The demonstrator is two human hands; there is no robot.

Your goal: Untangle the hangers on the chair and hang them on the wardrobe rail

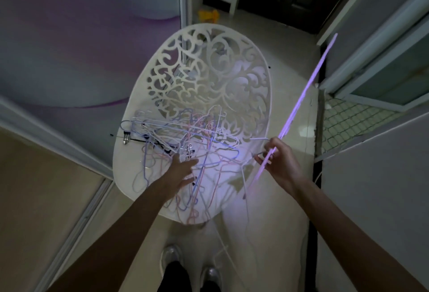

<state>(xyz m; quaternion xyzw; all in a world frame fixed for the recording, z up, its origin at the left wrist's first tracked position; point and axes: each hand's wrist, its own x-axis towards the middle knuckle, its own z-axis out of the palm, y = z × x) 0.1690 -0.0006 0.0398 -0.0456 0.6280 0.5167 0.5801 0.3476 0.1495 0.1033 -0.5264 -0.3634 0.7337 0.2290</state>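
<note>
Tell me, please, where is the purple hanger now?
In the head view the purple hanger is at the right, pinched in the right hand, beside the white chair, apart from the hanger pile.

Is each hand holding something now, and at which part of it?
The right hand pinches a purple hanger near its lower end. The left hand lies open on the hanger pile, gripping nothing.

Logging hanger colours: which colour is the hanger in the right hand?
Light purple hanger, held by the right hand; head view.
</note>
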